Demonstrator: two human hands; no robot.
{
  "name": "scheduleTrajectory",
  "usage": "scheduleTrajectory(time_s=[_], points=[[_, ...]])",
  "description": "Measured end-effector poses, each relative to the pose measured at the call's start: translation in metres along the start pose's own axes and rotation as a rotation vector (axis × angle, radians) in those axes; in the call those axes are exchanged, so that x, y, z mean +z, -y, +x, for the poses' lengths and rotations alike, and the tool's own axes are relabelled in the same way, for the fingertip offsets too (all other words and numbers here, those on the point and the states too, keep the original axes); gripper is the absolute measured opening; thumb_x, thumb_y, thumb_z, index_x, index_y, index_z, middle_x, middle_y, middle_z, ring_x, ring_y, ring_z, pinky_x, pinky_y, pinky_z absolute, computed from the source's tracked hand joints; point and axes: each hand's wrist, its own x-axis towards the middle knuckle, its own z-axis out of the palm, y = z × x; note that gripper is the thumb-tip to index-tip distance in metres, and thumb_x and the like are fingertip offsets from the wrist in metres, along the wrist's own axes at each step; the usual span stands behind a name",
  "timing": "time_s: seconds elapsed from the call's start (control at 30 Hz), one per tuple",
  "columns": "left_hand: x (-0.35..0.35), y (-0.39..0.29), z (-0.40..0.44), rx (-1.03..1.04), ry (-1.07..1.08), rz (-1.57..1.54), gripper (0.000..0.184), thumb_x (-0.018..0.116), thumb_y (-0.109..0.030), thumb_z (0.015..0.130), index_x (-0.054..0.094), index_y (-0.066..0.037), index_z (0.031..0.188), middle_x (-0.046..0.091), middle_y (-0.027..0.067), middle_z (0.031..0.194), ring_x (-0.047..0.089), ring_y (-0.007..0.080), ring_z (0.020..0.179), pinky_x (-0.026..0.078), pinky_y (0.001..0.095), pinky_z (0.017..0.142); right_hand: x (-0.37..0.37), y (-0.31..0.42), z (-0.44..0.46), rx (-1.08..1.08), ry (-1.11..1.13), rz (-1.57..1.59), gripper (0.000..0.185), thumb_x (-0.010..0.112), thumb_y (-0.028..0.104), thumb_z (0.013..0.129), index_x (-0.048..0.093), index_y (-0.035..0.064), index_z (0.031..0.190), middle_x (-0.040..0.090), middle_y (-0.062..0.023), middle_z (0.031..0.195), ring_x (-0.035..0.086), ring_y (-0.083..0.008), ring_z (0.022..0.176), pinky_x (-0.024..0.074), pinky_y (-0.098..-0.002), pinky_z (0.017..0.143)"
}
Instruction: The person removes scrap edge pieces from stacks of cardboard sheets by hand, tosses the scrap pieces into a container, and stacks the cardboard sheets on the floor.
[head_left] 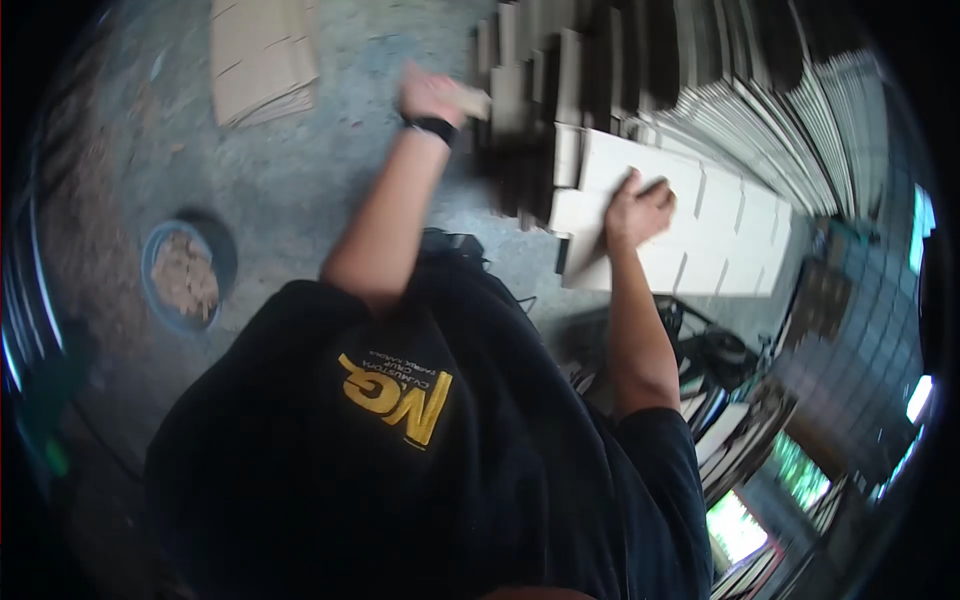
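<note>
My left hand (432, 96), with a dark band on its wrist, is raised beside the edges of the stacked cardboard. It is closed on a small pale piece (469, 100), probably cardboard, though motion blur hides its exact shape. On top of a white slotted cardboard sheet (735, 225) rests my right hand (640, 210), fingers apart. That sheet lies at the near side of a large stack of cardboard sheets (745, 115), whose edges are uneven and partly blurred.
A blue bucket (150, 275) of cardboard scraps (184, 277) stands on the concrete floor at left. Flat brown cardboard sheets (265, 60) lie at the top left. Dark machine-like parts (715, 345) and more stacked sheets (730, 430) are at lower right, near a block wall (860, 300).
</note>
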Motion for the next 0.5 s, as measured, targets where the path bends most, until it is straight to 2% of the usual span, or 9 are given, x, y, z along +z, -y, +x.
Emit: scheduleTrajectory(time_s=[0.07,0.1,0.17,0.2,0.23,0.27,0.37,0.4,0.5], points=[[-0.033,-0.127,0.059,0.253,0.182,-0.022,0.035,0.055,-0.035,0.090,0.039,-0.012,0.069,0.042,0.0019,0.065,0.047,0.0184,0.061,0.045,0.0347,0.065,-0.010,0.000,0.006,0.017,0.147,-0.106,0.068,0.048,0.051,0.088,0.047,-0.0048,0.126,0.052,-0.0243,0.123,0.044,-0.0386,0.119,0.0311,-0.0478,0.102],[-0.018,-0.187,0.019,0.418,0.168,0.017,0.035,0.056,-0.029,0.089,0.037,-0.013,0.065,0.038,0.0000,0.064,0.040,0.0176,0.056,0.044,0.0377,0.061,0.020,-0.020,0.005,-0.102,-0.132,-0.077,0.065,0.048,0.052,0.088,0.051,-0.0051,0.120,0.055,-0.0237,0.117,0.049,-0.0387,0.112,0.0358,-0.0485,0.097],[-0.010,-0.227,-0.057,0.511,-0.398,0.128,0.047,0.061,-0.039,0.086,0.056,-0.003,0.115,0.064,0.0145,0.102,0.063,0.0240,0.091,0.051,0.0441,0.081,0.005,-0.010,0.006,-0.024,-0.012,-0.071,0.065,0.045,0.054,0.090,0.053,-0.0031,0.119,0.055,-0.0219,0.117,0.048,-0.0375,0.113,0.0380,-0.0495,0.095],[-0.056,-0.250,-0.070,0.521,-0.194,0.140,0.028,0.058,-0.032,0.086,0.049,-0.006,0.093,0.054,0.0103,0.084,0.058,0.0240,0.079,0.049,0.0409,0.071,-0.003,-0.005,0.006,0.019,0.080,-0.122,0.067,0.042,0.057,0.090,0.052,-0.0023,0.121,0.053,-0.0213,0.120,0.047,-0.0369,0.116,0.0384,-0.0498,0.095],[-0.115,-0.262,-0.070,0.517,0.020,0.170,0.025,0.056,-0.024,0.086,0.042,-0.009,0.072,0.044,0.0060,0.066,0.053,0.0241,0.066,0.047,0.0377,0.061,0.005,-0.011,0.008,-0.015,0.023,-0.153,0.069,0.040,0.060,0.089,0.051,-0.0005,0.120,0.051,-0.0209,0.122,0.047,-0.0373,0.116,0.0393,-0.0498,0.094],[-0.171,-0.267,-0.062,0.526,-0.001,0.113,0.019,0.052,-0.016,0.084,0.042,-0.009,0.069,0.047,0.0085,0.070,0.055,0.0263,0.070,0.049,0.0427,0.061,-0.002,-0.007,0.008,0.004,0.081,-0.126,0.067,0.039,0.062,0.089,0.052,0.0030,0.120,0.049,-0.0213,0.125,0.046,-0.0375,0.117,0.0390,-0.0509,0.094],[-0.306,-0.243,-0.086,0.344,-0.171,-0.091,0.006,0.046,-0.007,0.083,0.047,-0.003,0.079,0.048,0.0130,0.080,0.056,0.0351,0.081,0.050,0.0537,0.073,-0.009,0.001,0.006,0.071,0.105,-0.088,0.064,0.041,0.062,0.088,0.053,0.0093,0.121,0.047,-0.0192,0.129,0.044,-0.0349,0.121,0.0327,-0.0528,0.097],[-0.322,-0.230,-0.105,0.370,-0.360,-0.126,0.007,0.042,-0.006,0.086,0.047,-0.003,0.086,0.053,0.0169,0.094,0.058,0.0355,0.096,0.045,0.0582,0.091,-0.003,-0.002,0.008,0.092,0.098,-0.095,0.064,0.041,0.062,0.088,0.053,0.0106,0.123,0.046,-0.0180,0.130,0.043,-0.0334,0.122,0.0314,-0.0519,0.098],[-0.393,-0.243,-0.136,0.286,-0.515,-0.338,0.018,0.034,-0.001,0.082,0.042,0.003,0.097,0.050,0.0167,0.086,0.057,0.0388,0.094,0.045,0.0631,0.087,-0.005,-0.005,0.009,0.096,0.125,-0.080,0.067,0.038,0.064,0.088,0.051,0.0109,0.126,0.045,-0.0174,0.131,0.040,-0.0321,0.125,0.0304,-0.0518,0.100]])
